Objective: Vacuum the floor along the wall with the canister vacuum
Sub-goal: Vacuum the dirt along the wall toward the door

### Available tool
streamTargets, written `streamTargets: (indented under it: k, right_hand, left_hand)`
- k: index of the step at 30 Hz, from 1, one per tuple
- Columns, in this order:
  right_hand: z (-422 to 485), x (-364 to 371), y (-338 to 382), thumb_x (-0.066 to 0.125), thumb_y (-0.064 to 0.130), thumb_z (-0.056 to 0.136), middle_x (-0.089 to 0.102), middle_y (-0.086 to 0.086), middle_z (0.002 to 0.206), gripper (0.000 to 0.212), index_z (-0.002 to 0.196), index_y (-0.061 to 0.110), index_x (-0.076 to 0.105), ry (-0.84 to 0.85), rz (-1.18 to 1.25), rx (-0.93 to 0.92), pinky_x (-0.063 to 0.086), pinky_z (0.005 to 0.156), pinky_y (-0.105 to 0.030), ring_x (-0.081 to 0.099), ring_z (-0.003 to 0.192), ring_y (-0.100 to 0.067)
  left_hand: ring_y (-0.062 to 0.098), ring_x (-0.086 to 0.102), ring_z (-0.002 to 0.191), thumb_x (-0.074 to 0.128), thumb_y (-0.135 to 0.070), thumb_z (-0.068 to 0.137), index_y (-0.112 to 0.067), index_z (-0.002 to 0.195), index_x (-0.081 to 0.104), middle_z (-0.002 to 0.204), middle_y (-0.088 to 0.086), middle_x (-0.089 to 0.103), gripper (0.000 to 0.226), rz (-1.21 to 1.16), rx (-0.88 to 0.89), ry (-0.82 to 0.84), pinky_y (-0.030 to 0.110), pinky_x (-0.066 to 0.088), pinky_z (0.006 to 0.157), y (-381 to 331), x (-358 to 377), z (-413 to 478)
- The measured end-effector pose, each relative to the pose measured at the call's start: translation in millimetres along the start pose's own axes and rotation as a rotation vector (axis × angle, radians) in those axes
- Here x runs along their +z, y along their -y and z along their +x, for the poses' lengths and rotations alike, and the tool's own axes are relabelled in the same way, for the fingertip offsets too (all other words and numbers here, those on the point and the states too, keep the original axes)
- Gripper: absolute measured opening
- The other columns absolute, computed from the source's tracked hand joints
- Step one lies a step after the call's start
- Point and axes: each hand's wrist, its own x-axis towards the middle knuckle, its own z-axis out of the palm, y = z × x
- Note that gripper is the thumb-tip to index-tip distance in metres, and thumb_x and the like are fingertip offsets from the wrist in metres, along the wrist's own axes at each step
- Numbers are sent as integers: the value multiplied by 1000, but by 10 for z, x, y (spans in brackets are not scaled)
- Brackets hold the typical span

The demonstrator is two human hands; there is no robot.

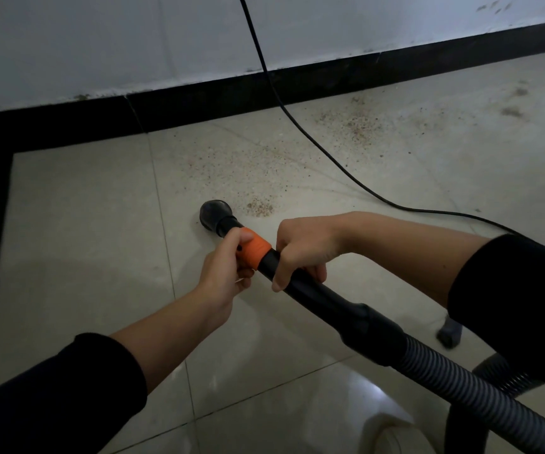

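Two hands hold the wand (313, 291). Left hand (228, 265) is curled round the collar (255, 251) just behind the nozzle (215, 213); right hand (304, 247) clamps the wand farther back. Nozzle apparently touches the floor (84, 224), grit (259, 206) just beside it.

Floor tiles (78, 231) glossy, smooth; hose (454, 381) ribbed plastic; collar (255, 249) orange matt plastic; wall (101, 44) matt.

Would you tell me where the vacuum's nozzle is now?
Head view, near centre: the nozzle rests on the floor just beyond the left hand, a debris pile at its right.
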Motion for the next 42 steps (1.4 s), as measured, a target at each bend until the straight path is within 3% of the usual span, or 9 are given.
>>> streamTargets:
  k: [18,25,30,42]
  right_hand:
    - [-344,-110,-606,75,26,79,71,-11,67,25,84,2,70,-62,118,105,59,61,-29,68,57,-23]
    - [-378,-178,-723,76,25,77,71,-16,69,29,85,-3,70,-98,163,150,58,59,-29,67,57,-27]
    - [-369,-245,-800,76,24,76,72,-25,79,37,90,-10,70,-127,197,191,58,58,-31,70,72,-41]
    - [-376,-335,-921,74,22,77,71,-21,74,36,92,-9,70,-195,289,223,59,61,-34,70,71,-40]
  left_hand:
    - [14,46,60,60,-34,83,-17,90,58,71,3,51,18,41,-39,185,27,41,58,48,671,72]
    - [13,45,56,61,-33,81,-17,87,61,68,2,51,17,39,-49,221,27,40,56,19,837,150]
    - [13,46,56,63,-35,80,-15,88,63,69,2,52,21,59,-52,249,27,41,58,-40,955,245]
    - [13,47,56,64,-34,82,-16,87,64,62,0,51,19,75,-24,262,27,42,58,-119,1142,405]
